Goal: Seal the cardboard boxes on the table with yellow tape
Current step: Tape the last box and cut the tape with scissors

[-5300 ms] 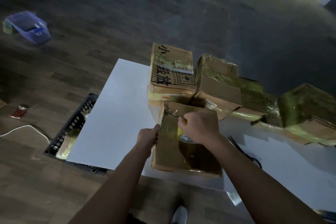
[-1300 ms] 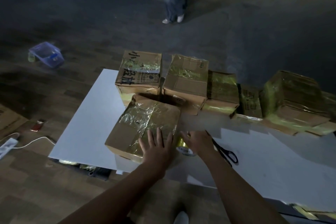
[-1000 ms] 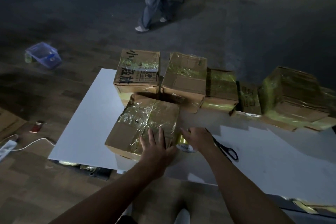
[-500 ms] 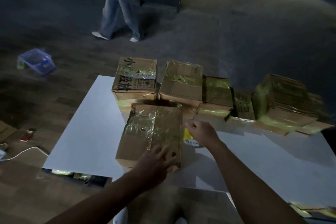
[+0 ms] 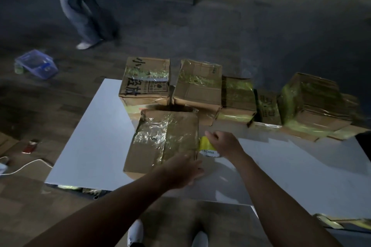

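A cardboard box (image 5: 162,142) with shiny yellow tape across its top lies on the white table (image 5: 90,136), close to me. My left hand (image 5: 182,168) presses with fairly straight fingers against the box's near right corner. Just right of the box sits the yellow tape roll (image 5: 206,146), and my right hand (image 5: 222,142) lies over it with fingers curled round its far edge. Along the table's far side runs a row of taped boxes, from the left box (image 5: 146,80) with black writing to the large right box (image 5: 313,102).
A person (image 5: 80,6) walks across the dark floor beyond the table. A blue plastic container (image 5: 36,64) and a white cable (image 5: 26,166) lie on the floor at left. Tape and cardboard scraps (image 5: 341,222) sit at the table's near right edge.
The near box has turned square to me and moved back towards the row. My left hand slid from its top to its near right corner. The person behind walked left.
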Demonstrator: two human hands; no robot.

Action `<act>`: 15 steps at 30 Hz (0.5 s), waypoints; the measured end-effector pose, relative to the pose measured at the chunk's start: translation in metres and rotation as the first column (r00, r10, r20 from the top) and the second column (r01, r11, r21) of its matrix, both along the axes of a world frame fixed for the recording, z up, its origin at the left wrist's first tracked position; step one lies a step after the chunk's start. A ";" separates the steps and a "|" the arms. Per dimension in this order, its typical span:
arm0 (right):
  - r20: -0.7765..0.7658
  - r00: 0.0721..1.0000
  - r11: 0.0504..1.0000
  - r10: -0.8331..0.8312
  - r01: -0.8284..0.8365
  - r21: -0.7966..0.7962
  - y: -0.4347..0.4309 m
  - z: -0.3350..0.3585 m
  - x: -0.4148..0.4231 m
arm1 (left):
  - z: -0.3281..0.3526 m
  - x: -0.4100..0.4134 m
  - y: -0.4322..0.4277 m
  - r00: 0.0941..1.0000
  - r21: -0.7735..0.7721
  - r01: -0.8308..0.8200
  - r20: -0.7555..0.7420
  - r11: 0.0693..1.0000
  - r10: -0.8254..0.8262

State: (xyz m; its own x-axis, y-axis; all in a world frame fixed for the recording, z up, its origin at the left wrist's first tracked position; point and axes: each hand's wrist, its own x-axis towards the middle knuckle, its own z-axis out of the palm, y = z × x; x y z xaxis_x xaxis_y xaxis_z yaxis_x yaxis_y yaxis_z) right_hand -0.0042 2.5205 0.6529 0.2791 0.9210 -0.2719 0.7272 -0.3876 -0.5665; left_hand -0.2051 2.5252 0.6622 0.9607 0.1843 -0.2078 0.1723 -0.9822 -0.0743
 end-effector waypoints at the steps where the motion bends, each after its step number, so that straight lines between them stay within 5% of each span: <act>1: -0.021 1.000 1.000 0.001 0.000 0.021 0.001 0.003 0.000 | -0.001 -0.004 0.003 0.999 -0.027 -0.006 0.042 1.000 0.008; 5: -0.118 0.993 0.989 0.006 0.011 0.147 0.014 0.031 -0.009 | 0.011 -0.027 0.018 0.956 -0.154 -0.076 0.270 0.985 0.115; 15: -0.125 0.969 0.918 0.215 -0.157 0.364 0.049 0.110 -0.054 | 0.033 -0.091 0.033 0.799 -0.161 -0.105 0.574 0.981 0.180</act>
State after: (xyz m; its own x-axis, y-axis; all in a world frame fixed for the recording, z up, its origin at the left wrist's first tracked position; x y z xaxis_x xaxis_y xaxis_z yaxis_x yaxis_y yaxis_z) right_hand -0.0587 2.5694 0.7626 0.0734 0.9961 0.0491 0.6559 -0.0111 -0.7548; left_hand -0.2959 2.5579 0.6952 0.8711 0.3396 0.3548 0.2853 -0.9379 0.1972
